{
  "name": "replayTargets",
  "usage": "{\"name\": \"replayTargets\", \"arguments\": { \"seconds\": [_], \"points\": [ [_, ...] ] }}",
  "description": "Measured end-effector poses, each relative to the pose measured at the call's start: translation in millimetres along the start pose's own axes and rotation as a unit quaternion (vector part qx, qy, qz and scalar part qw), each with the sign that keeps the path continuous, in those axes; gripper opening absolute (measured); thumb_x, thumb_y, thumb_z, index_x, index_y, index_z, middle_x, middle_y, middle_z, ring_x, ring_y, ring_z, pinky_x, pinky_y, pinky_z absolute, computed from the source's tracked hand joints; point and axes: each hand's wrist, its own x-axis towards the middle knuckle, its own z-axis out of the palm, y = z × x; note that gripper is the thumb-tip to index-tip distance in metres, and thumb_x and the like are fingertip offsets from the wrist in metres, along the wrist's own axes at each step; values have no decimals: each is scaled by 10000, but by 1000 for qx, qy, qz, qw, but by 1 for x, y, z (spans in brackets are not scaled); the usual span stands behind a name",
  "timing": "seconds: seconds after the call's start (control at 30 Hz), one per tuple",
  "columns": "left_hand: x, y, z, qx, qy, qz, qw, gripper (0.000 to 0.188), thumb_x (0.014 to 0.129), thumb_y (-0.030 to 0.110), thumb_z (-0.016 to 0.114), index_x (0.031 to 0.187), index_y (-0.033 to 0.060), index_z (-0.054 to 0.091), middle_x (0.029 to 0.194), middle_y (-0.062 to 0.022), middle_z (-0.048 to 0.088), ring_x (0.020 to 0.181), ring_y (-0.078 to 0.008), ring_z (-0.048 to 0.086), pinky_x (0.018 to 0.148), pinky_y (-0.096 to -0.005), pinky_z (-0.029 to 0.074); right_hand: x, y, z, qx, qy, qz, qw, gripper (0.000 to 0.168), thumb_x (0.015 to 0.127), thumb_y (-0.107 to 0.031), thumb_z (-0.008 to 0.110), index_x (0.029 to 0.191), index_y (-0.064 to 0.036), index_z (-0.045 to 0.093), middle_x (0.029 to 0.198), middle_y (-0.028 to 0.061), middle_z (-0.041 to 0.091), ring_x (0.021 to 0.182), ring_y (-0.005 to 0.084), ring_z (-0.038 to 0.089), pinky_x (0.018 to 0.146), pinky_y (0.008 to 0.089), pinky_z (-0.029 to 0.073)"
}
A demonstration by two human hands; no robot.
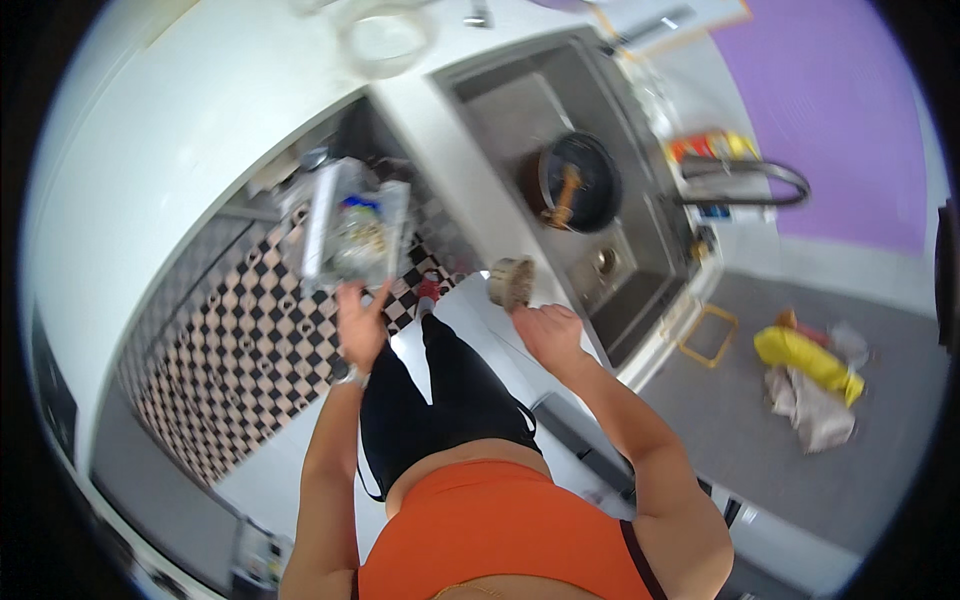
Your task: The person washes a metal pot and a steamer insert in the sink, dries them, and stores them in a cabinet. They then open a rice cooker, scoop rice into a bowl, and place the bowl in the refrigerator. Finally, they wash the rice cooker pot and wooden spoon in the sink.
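My right hand (551, 334) grips a small round cup-like container (511, 282) with a brownish, grainy-looking face, near the sink's front edge. My left hand (362, 319), with a watch at its wrist, has its fingers spread at the near end of a pulled-out white bin or drawer (319, 225). Whether it grips the rim is blurred. Inside the bin lie clear plastic bags (360, 240) with a blue piece on top. A dark pot (600, 184) with a brown object in it stands in the steel sink (510, 112).
A curved faucet (780, 187) rises behind the sink. On the grey counter (675, 397) at right lie a yellow package (806, 360), a crumpled light cloth or bag (814, 412) and a yellow rectangular frame (709, 335). A round whitish dish (386, 41) sits on the white counter. Checkered flooring (277, 337) shows below.
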Motion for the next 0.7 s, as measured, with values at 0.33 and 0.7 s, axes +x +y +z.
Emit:
{"name": "replayTargets", "arguments": {
  "seconds": [0.33,0.7],
  "points": [
    [-10,-40,-41,137,-76,-2,988,776,710,-96,503,1432,192,502,1404,-216,432,1365,-425,361,1152,-572,260,-197,193,45,-114,-44,387,914,134,870,-175,683,906,-100,578,602,86,598,543,279,615,489,383,477],
    [-10,-57,-46,138,-204,-208,947,809,729,-77,564,1497,90,375,1573,-229,233,1464,-436,182,1184,-501,229,-246,312,190,-50,-317,557,766,569,893,-166,556,1445,-85,444,798,136,717,690,285,705,565,415,539]
  ]
}}
